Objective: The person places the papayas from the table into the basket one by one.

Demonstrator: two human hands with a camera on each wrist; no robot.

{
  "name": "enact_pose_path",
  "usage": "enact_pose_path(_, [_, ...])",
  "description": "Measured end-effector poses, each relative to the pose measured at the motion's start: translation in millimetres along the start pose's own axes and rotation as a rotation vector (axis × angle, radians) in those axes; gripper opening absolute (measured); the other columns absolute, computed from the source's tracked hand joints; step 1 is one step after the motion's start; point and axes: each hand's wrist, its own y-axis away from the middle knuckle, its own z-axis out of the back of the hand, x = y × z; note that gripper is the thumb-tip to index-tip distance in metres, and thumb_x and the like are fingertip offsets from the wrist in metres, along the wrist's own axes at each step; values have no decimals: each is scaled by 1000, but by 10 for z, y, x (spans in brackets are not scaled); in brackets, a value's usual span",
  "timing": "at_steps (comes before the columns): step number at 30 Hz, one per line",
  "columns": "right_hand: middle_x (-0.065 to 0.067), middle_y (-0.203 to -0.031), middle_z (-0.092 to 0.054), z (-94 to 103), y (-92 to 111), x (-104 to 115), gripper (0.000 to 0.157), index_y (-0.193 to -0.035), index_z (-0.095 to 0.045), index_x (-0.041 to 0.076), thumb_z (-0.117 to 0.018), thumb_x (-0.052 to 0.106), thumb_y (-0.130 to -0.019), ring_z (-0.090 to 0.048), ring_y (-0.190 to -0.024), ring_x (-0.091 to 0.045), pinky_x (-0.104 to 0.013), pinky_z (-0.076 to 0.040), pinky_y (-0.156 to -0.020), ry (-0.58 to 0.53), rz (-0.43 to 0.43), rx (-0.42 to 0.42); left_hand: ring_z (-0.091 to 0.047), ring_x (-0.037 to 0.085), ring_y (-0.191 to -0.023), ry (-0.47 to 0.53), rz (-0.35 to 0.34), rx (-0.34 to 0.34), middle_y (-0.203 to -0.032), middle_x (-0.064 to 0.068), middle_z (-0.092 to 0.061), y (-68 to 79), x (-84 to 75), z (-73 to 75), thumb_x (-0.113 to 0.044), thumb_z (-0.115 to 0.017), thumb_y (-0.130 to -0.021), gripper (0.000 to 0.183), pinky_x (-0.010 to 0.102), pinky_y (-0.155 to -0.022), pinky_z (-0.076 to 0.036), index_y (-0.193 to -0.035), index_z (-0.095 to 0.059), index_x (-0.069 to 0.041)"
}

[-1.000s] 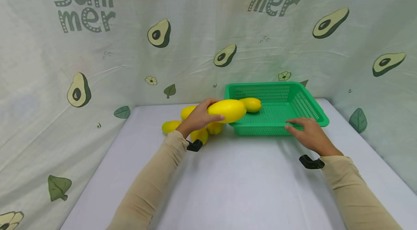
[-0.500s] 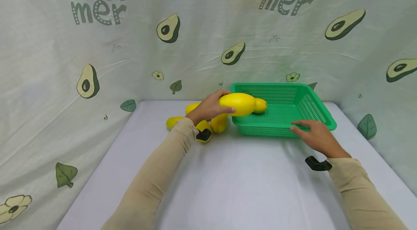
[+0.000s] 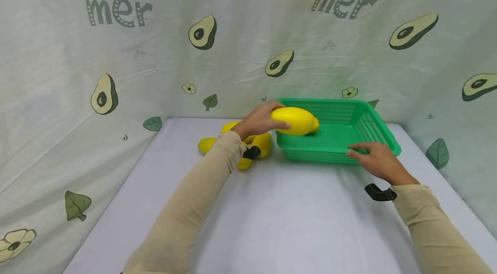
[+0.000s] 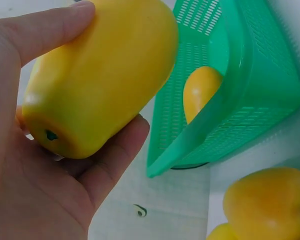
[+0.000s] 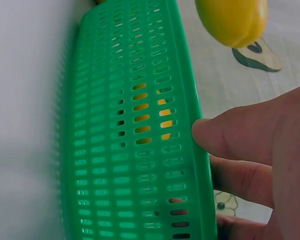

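Observation:
My left hand (image 3: 259, 119) holds a large yellow papaya (image 3: 293, 121) above the left side of the green plastic basket (image 3: 310, 154). In the left wrist view, thumb and fingers wrap the papaya (image 4: 102, 75), with its dark stem spot facing the palm side. Another yellow fruit (image 4: 200, 90) lies inside the basket, mostly hidden by the held papaya in the head view. At the basket's front, my right hand (image 3: 376, 162) grips the rim. The right wrist view has the thumb against the rim of the basket (image 5: 135, 165) and fingers behind the wall.
Several yellow fruits (image 3: 262, 144) lie grouped on the white table (image 3: 295, 209), left of the basket and partly behind the left forearm. A printed cloth (image 3: 237, 19) with avocados hangs behind the table and along its sides.
My left hand has carried the papaya rightward and slightly up, from beside the basket's left rim to over its inside. The right hand keeps its place at the rim; the view has shifted slightly.

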Motion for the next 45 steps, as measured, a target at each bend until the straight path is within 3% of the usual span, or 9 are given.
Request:
enact_pose_path(9, [-34,-137,-51,-9,31,-89,59,-135,-60,-2,-51,47,-103,-39,-128,-58,-69,-41,-92,-12,2,-30,-52,19,-112,-28,53,56,-139,2,-53,-221,-44,-131,-54,-71,-87,77,36,-97,-45,-147,-46,-14])
enact_pose_path(24, [-32,-137,-53,-92,11,-47,52,-132,-62,-3,-55,39,-103,-40,-130,-54,-68,-39,-98,-54,30,-71,-53,19,-106,-40,31,42,-134,4,-56,-338,99,-266,-51,-71,-89,73,34,-93,-46,-145,-48,-10])
enact_pose_path(33, [-31,-134,-56,-117,60,-45,47,-131,-63,-3,-58,34,-103,-43,-129,-52,-68,-39,-98,-47,42,-116,-54,20,-103,-45,58,45,-125,2,-57,-394,25,-310,-49,-71,-90,69,33,-89,-47,-145,-49,-12])
enact_pose_path(45, [-30,-132,-57,-144,59,-38,47,-130,-63,-2,-57,35,-103,-44,-128,-51,-67,-38,-100,-39,55,-142,-55,19,-102,-31,39,69,-125,1,-58,-513,-33,-352,-48,-73,-89,70,32,-88,-47,-144,-51,-12])
